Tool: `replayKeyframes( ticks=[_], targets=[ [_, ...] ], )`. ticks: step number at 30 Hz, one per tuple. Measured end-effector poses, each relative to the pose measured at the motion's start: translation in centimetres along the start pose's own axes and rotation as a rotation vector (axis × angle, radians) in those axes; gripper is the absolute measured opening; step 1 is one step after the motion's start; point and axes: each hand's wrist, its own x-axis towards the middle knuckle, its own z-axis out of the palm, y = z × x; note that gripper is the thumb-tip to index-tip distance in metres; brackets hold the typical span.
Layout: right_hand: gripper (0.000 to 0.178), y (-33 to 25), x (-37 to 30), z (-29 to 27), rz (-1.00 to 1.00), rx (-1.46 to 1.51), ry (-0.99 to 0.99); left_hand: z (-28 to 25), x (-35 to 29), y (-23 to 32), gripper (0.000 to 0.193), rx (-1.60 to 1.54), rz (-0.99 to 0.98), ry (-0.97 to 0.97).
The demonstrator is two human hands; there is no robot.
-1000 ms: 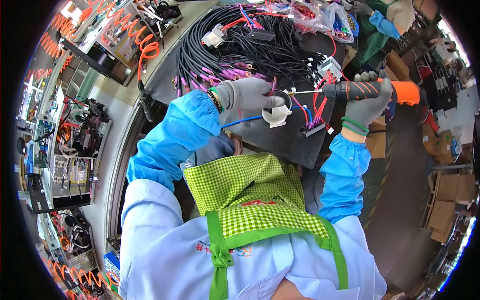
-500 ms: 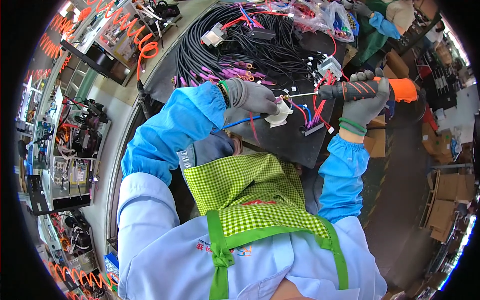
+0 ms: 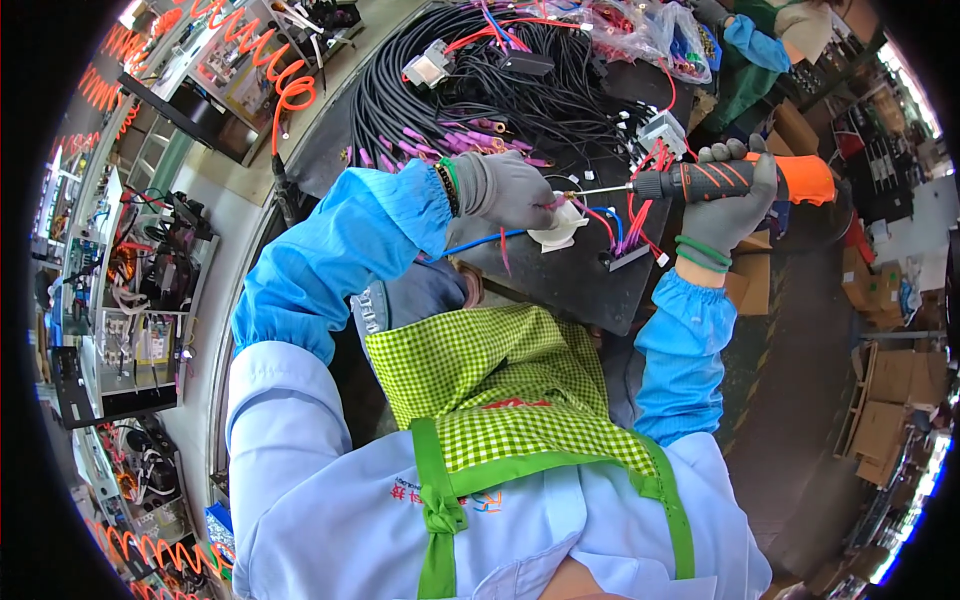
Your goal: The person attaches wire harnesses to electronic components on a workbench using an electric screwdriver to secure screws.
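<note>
My right hand (image 3: pixel 728 218), gloved in grey, is wrapped round a black and orange electric screwdriver (image 3: pixel 806 181). Its long thin shaft (image 3: pixel 606 189) points left, and the tip meets a small metal terminal (image 3: pixel 570 195) beside my left fingertips. My left hand (image 3: pixel 508 192), also gloved, is closed in a pinch at that terminal; exactly what its fingers grip is partly hidden. Just below them sits a white plastic part (image 3: pixel 560 234). Red, blue and purple wires run from there to a black connector block (image 3: pixel 629 259). A blue cable (image 3: pixel 487 242) passes under my left hand.
Black cables (image 3: pixel 400 85) with purple-sleeved ends lie heaped across the dark table (image 3: pixel 600 290). Two grey-white components, one a transformer-like block (image 3: pixel 428 68), rest among them. Plastic bags (image 3: pixel 650 40) lie at the back. A co-worker's blue sleeve (image 3: pixel 757 45) shows far right. Cardboard boxes (image 3: pixel 890 430) stand right.
My left hand has turned slightly, its knuckles now rounder and its fingertips off the white part's upper side. The screwdriver has stayed almost still at the terminal.
</note>
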Motion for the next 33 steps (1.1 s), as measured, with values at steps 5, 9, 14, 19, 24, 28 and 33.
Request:
replayKeyframes(
  ticks=[5, 9, 14, 19, 24, 28, 33],
  targets=[
    [0.042, 0.2, -0.5, 0.5, -0.018, -0.01, -0.029, 0.6, -0.1, -0.2, 0.046, 0.064, 0.059, 0.056],
    [0.043, 0.1, -0.8, 0.9, -0.037, -0.048, -0.062, 0.8, -0.5, -0.2, 0.04, 0.184, 0.064, 0.141],
    [0.044, -0.4, -2.2, 3.3, -0.104, -0.041, -0.146, 1.2, -1.0, -0.2, 0.033, 0.313, 0.057, 0.226],
    [0.044, -0.5, -2.6, 4.2, -0.197, -0.166, -0.268, 2.2, -0.9, -0.6, 0.034, 0.341, 0.057, 0.302],
    [0.043, -0.8, -3.5, 5.6, -0.197, -0.249, -0.384, 2.7, -1.1, -1.1, 0.035, 0.286, 0.066, 0.314],
    [0.039, -0.9, -4.2, 7.2, -0.222, -0.384, -0.54, 2.7, -1.0, -2.2, 0.036, 0.06, 0.061, 0.314],
    [0.041, -0.9, -3.0, 7.7, -0.1, -0.415, -0.618, 3.6, -1.8, -3.1, 0.04, -0.133, 0.019, 0.286]
  ],
)
